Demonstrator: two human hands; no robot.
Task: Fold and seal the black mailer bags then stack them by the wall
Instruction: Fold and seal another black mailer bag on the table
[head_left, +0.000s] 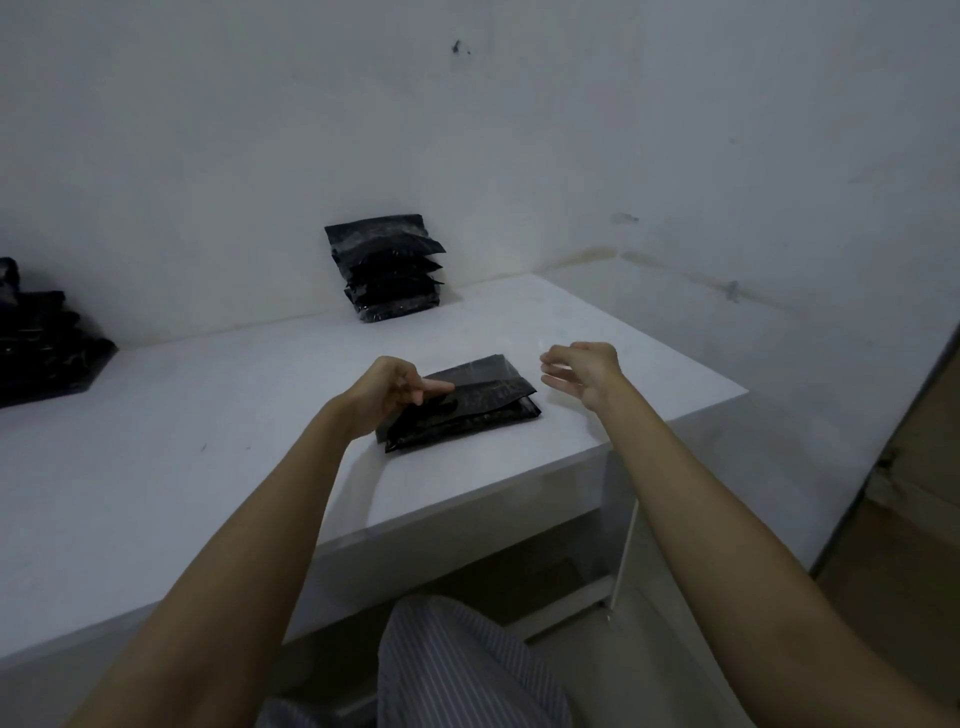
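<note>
Striped grey cloth (457, 670) over my lap fills the bottom of the view, with both my bare forearms reaching out above it toward the white table (208, 467). On the table near its front right corner lies a black mailer bag (467, 402), folded flat, its flap side up. My left hand (389, 392) rests on the bag's left end: the index finger is stretched out straight along the top of the fold, pressing it down, while the other fingers curl under loosely at the bag's edge. My right hand (582, 371) hovers just beside the bag's right end, not touching it, its fingers spread and relaxed, holding nothing.

Further back, against the white wall (519, 130), a stack of black bags (387, 267) stands on the table, the bags piled one on another and leaning a little against the wall. Well to the left, at the frame's edge, a second heap of black bags (47, 343) sits on the same table. To my far right, beyond the table's end, a brown cardboard surface (904, 519) shows.
</note>
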